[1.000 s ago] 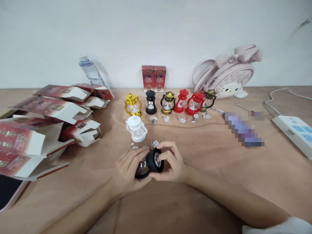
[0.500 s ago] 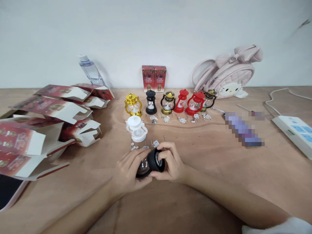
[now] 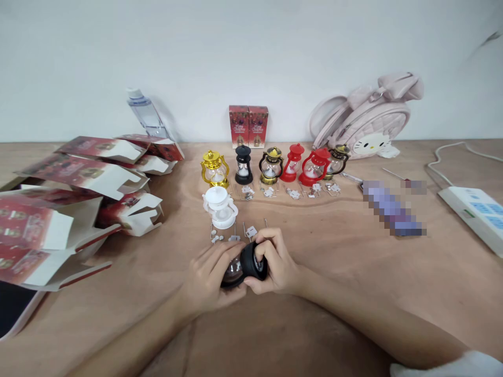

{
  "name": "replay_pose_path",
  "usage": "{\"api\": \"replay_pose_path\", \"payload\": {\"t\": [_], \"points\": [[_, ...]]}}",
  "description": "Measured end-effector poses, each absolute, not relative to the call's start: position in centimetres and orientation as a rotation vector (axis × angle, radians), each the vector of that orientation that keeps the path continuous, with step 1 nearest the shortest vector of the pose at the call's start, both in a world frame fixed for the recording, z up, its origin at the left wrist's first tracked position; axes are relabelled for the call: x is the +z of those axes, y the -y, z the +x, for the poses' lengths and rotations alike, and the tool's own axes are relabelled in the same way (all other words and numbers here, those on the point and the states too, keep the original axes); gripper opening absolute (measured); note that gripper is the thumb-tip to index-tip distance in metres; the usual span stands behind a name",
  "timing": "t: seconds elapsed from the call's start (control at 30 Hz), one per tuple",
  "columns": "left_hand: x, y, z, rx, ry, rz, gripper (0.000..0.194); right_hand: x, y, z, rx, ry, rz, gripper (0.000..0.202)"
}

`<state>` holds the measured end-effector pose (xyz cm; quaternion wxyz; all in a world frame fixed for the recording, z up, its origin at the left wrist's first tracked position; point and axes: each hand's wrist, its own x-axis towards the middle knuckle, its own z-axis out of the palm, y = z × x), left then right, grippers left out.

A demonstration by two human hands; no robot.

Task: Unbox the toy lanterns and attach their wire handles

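Both hands grip a small black lantern with a clear globe, tipped on its side above the table. My left hand wraps round its globe and top end, which it mostly hides. At the base, my right hand is closed round the rim, with fingertips pressed on the underside. Just beyond the hands lie small loose metal and white parts. A white lantern stands behind these. Farther back is a row with a gold lantern, a black lantern and a red lantern, among others.
Opened red cartons pile up on the left, near a clear bottle. Two red boxes stand against the wall. To the right are a pink bag, a blurred-out phone, a screwdriver and a power strip.
The held black lantern has turned slightly, so its underside faces farther away and shows less. My hands have shifted only a little with it.
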<state>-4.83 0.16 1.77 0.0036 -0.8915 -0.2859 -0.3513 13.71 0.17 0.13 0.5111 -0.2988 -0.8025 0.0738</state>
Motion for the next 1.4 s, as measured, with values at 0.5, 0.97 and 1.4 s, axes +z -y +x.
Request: {"api": "replay_pose_path", "payload": {"t": [0.5,0.97,1.4], "points": [[1.8,-0.2,-4.8,-1.109,0.905,-2.800,0.043,-0.7,-0.4,13.8,0.300,1.935,-0.705,0.035],[1.9,-0.5,-4.9,-1.230,1.089,-2.768,0.036,0.8,-1.5,14.6,0.807,1.784,-0.736,0.023],[1.6,-0.4,-4.8,-1.231,1.112,-2.739,0.035,0.2,-0.6,13.9,0.464,1.701,-0.720,0.007]]}}
